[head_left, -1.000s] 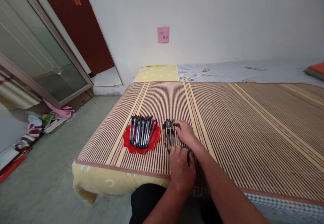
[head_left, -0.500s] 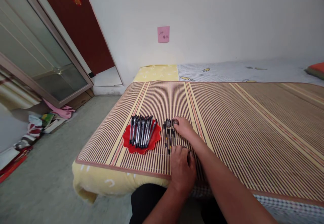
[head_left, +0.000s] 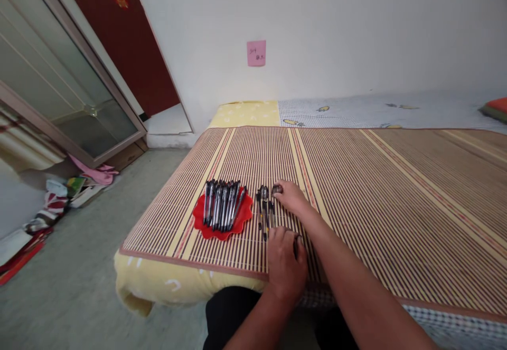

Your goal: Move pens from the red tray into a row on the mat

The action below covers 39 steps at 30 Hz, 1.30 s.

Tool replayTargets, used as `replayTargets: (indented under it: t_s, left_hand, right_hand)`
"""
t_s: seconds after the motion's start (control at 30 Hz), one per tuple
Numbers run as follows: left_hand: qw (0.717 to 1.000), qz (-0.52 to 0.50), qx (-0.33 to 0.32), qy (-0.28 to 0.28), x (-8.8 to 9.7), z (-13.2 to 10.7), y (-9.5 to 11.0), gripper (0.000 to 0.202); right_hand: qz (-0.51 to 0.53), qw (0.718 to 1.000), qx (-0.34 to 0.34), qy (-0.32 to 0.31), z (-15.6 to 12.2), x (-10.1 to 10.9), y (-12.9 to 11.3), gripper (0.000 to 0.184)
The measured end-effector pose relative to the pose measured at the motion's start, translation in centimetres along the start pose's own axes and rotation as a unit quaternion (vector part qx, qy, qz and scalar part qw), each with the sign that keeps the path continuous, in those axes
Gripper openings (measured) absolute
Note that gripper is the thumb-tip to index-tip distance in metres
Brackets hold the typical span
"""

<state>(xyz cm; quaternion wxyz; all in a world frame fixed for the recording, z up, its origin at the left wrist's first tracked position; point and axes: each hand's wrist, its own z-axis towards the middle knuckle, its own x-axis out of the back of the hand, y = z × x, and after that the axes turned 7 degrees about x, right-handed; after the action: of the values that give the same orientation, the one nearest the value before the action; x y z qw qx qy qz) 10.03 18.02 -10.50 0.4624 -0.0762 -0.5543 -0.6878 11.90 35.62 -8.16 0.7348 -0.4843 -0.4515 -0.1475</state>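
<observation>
A red scalloped plate (head_left: pixel 245 215) lies on a striped bamboo mat (head_left: pixel 356 181) and carries several black-and-clear pens (head_left: pixel 222 205). To its right, a few more pens (head_left: pixel 264 207) lie side by side on the mat. My right hand (head_left: pixel 291 198) reaches forward, its fingertips pinched on the top end of the rightmost pen. My left hand (head_left: pixel 285 263) rests curled near the lower ends of those pens, fingers bent, with a dark item that I cannot name against its thumb side.
The mat covers a low bed with a yellow sheet (head_left: pixel 166 284) hanging over the near edge. A pink note (head_left: pixel 256 53) sticks on the white wall. Clothes and papers (head_left: pixel 59 194) lie on the floor at the left by a glass door (head_left: pixel 59 86).
My right hand has slid slightly forward and left along the pen row, its fingertips now at the top end of the rightmost pen. The left hand has barely moved.
</observation>
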Motion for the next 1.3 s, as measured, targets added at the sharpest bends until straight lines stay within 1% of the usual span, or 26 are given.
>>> replayTargets:
  t_s: [0.1,0.27,0.43,0.53,0.6,0.7,0.77,0.83,0.93,1.0,1.1,1.2,1.3]
  left_hand:
    - [1.0,-0.004,-0.001,-0.001,0.0,0.0,0.0,0.022]
    - [1.0,-0.007,0.004,-0.001,-0.1,0.0,0.0,0.021]
    - [1.0,-0.007,0.004,0.002,-0.3,-0.1,-0.1,0.02]
    - [1.0,-0.011,0.002,0.007,-0.3,-0.1,-0.1,0.02]
    - [1.0,-0.015,-0.001,0.007,-0.2,-0.1,0.0,0.02]
    - [1.0,-0.025,-0.008,0.001,-0.1,0.0,0.1,0.021]
    - [0.999,-0.032,-0.01,-0.004,-0.1,0.0,0.1,0.021]
    - [0.999,-0.036,-0.01,-0.007,-0.1,-0.1,0.0,0.021]
    - [0.999,-0.038,-0.013,-0.005,-0.2,-0.1,-0.1,0.019]
    - [0.999,-0.039,-0.016,-0.001,-0.2,-0.1,-0.2,0.018]
    - [0.999,-0.044,-0.021,0.0,-0.1,0.0,-0.1,0.018]
    - [0.999,-0.047,-0.022,0.001,0.0,0.0,0.0,0.018]
    - [0.999,-0.046,-0.024,0.001,0.0,0.0,0.1,0.019]
  right_hand:
    - [-0.01,1.0,0.014,-0.006,0.0,0.3,0.6,0.035]
    - [-0.036,0.999,0.013,-0.005,-0.3,0.6,1.2,0.033]
    - [-0.084,0.996,0.008,0.007,-0.6,1.0,1.2,0.019]
    - [-0.079,0.996,0.03,0.025,-0.5,1.2,1.7,0.011]
    - [-0.039,0.998,0.048,0.03,-0.4,1.5,2.3,0.009]
    - [0.088,0.994,0.065,0.018,-0.1,2.1,3.0,0.015]
    - [0.177,0.982,0.057,0.012,0.1,2.3,3.4,0.019]
    - [0.235,0.971,0.04,0.022,0.3,2.4,3.8,0.022]
    - [0.274,0.96,0.027,0.044,0.5,2.2,4.5,0.021]
    - [0.299,0.953,0.018,0.052,0.7,1.8,5.0,0.024]
    - [0.359,0.931,-0.007,0.072,1.1,1.2,5.3,0.028]
    - [0.415,0.904,-0.046,0.097,1.7,0.6,5.3,0.023]
    - [0.438,0.891,-0.066,0.102,2.4,0.2,5.0,0.018]
